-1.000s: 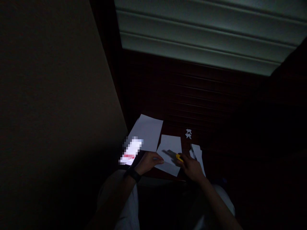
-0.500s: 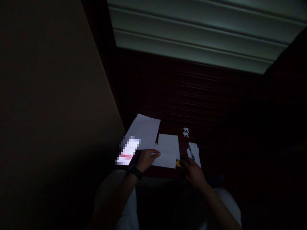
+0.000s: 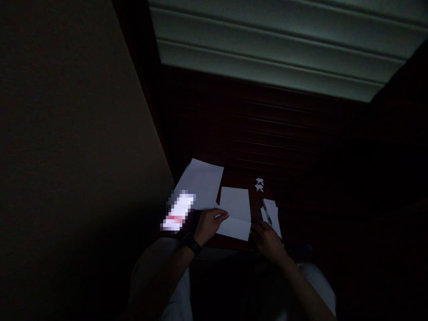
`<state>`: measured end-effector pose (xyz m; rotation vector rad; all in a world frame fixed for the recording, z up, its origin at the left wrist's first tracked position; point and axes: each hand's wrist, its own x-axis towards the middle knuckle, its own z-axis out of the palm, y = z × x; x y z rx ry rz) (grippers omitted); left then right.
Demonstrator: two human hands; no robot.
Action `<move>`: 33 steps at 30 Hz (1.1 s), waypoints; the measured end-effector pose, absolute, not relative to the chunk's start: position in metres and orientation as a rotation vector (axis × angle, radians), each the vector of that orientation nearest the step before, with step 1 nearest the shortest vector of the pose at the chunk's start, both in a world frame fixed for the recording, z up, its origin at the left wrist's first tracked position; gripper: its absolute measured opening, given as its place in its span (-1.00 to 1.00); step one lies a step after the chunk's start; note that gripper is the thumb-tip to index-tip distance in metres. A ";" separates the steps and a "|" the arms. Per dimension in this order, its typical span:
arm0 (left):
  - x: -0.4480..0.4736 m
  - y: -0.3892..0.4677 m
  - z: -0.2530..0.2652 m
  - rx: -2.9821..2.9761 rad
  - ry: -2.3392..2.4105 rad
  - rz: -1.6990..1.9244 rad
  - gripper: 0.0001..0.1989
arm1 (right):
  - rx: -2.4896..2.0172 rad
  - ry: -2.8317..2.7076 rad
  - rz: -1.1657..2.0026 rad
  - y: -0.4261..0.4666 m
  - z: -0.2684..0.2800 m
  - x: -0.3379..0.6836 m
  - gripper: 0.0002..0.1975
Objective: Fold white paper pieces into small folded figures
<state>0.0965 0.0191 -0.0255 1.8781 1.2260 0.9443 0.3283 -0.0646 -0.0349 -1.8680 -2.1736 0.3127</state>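
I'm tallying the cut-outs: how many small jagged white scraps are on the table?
2 visible: the farther scrap and, just this side of it, the nearer scrap, both beyond the right hand. Others may be hidden underneath.

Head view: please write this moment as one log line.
left hand: at white sheet; right hand: holds yellow object, mostly hidden; pen: on papers at right

Yellow tool mostly hidden by right hand; only sliver shows. Left hand covers part of sheet's left edge; whether fingers pinch it, unclear. Screen pixelated, unreadable. Scraps too small to make out. Bluish thing lost in dark. Right forearm cut by bottom edge, shutter by top.
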 end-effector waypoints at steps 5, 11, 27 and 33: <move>0.104 -0.001 -0.015 1.901 1.074 1.048 -0.81 | -1.837 -2.187 0.415 -0.066 -0.031 0.330 -0.78; 0.098 -0.011 -0.042 1.675 1.302 1.060 -0.75 | -1.782 -2.134 0.591 -0.072 -0.025 0.331 -0.68; 0.094 -0.007 -0.047 1.530 1.215 1.070 -0.71 | -1.679 -1.994 0.879 -0.093 0.004 0.316 -0.61; 0.094 -0.006 -0.043 1.575 1.212 0.992 -0.77 | -1.656 -1.987 0.883 -0.094 0.005 0.317 -0.63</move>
